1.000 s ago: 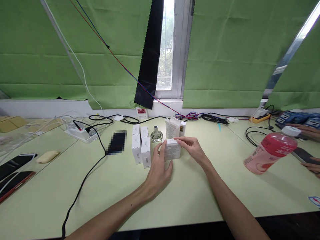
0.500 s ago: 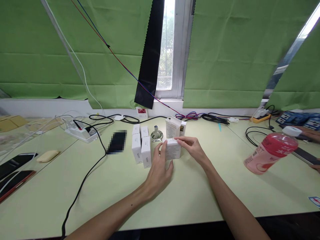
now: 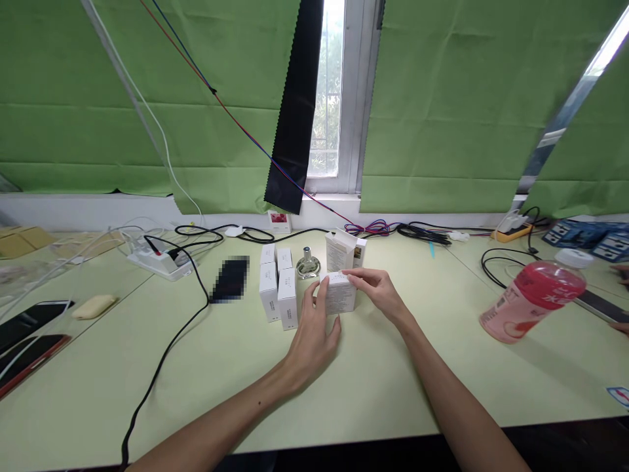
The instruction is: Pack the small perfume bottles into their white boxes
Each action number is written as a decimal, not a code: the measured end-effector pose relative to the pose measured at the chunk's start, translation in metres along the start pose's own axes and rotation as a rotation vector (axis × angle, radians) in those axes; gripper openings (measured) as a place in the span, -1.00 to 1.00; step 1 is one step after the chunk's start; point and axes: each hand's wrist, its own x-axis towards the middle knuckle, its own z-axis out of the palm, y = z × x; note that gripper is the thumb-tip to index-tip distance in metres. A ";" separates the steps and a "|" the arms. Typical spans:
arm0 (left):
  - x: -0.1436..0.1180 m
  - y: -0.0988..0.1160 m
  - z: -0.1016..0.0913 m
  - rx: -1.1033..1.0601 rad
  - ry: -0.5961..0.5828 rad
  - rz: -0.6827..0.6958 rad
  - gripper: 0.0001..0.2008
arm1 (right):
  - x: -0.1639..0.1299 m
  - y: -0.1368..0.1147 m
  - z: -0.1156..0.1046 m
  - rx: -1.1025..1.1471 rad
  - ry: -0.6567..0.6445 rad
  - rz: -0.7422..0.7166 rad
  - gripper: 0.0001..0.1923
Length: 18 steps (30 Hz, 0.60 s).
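Just below the centre of the frame a small white box (image 3: 339, 294) stands upright on the pale green table (image 3: 236, 367), its long axis near vertical, its printed face turned toward the camera and its top flap end pointing up. The left hand (image 3: 314, 331) cups it from the lower left, thumb and forefinger curled against its left edge, the other fingers loosely bent beneath. The right hand (image 3: 377, 293) comes in from the right with its fingers laid flat over the box's top, fingertips (image 3: 350, 276) pressing on the top edge; both hands have hold of the box and nothing else. To the left of it stand four more white boxes (image 3: 278, 287) in two short rows, upright too. Just behind, toward the window, sit a small glass bottle (image 3: 308, 265) and an open box (image 3: 340, 251) with its flap raised. At the right of the frame a pink bottle (image 3: 533, 298) stands leaning. Compared with half a second ago the box and both hands sit in the same place and pose; the only change is at the far right edge, where another person's hand (image 3: 621, 274) has drawn back almost out of the frame.
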 end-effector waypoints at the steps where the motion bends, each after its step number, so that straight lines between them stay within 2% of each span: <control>1: 0.000 0.000 0.000 0.000 -0.001 -0.002 -0.17 | 0.000 0.000 0.000 0.004 0.000 0.004 -0.69; 6: 0.000 -0.001 0.000 -0.003 -0.005 -0.008 -0.17 | 0.001 0.004 -0.001 -0.018 0.003 0.038 -0.67; 13: 0.001 0.002 -0.003 0.003 0.007 -0.025 -0.31 | 0.001 0.008 -0.001 -0.021 -0.024 0.060 -0.60; 18: 0.001 0.001 -0.004 -0.007 0.020 -0.027 -0.33 | 0.002 0.005 0.001 -0.040 -0.048 0.059 -0.57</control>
